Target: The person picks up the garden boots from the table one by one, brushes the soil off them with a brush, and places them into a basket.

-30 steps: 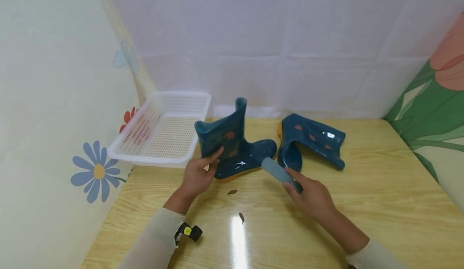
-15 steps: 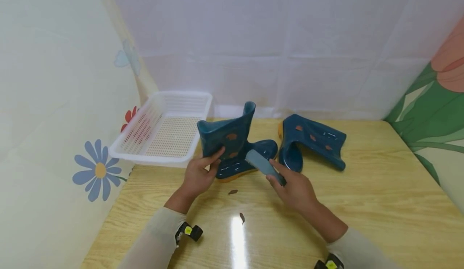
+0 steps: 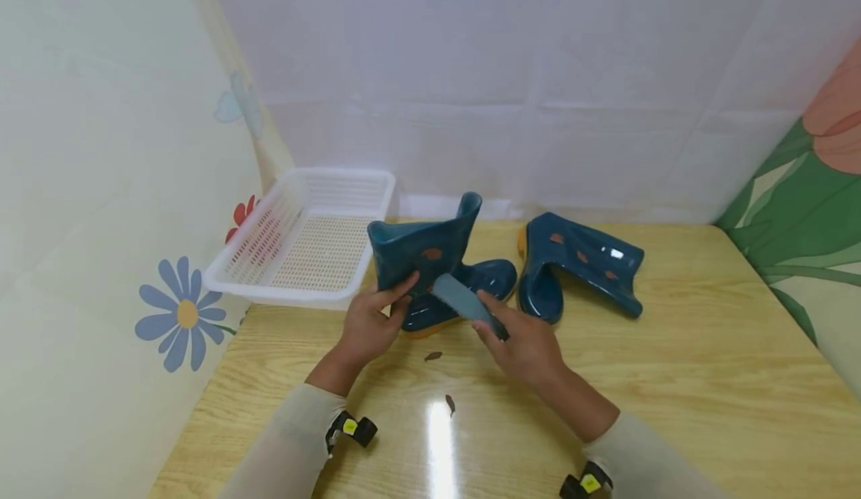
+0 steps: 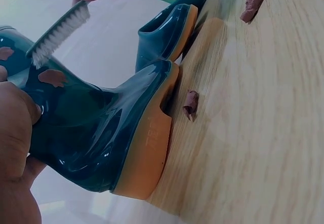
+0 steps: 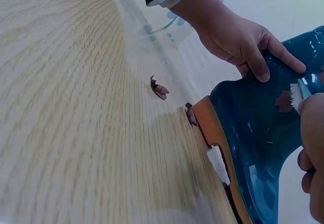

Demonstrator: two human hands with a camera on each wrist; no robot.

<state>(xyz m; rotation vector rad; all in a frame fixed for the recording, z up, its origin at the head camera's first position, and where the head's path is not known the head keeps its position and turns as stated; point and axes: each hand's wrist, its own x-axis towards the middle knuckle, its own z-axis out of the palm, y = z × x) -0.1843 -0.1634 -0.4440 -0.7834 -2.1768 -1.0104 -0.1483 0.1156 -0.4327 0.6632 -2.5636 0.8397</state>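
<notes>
The left hand [image 3: 366, 327] grips the upright boot's [image 3: 437, 275] shaft at table centre. The right hand [image 3: 521, 346] grips a brush [image 3: 464, 301], bristles against the shaft. A second boot [image 3: 578, 264] lies right.

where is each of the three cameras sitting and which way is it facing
Head: worn on the head, looking forward and down at the table; both forearms show, the left hand gripping the upright rain boot, the right hand holding the brush.
Left wrist: low at the table, looking along it past the left hand's thumb to the boot's orange sole.
Right wrist: low, looking back at the left hand and sleeve; right fingers at the frame edge.
Shared: all show the boot, the brush bristles and brown scraps.
</notes>
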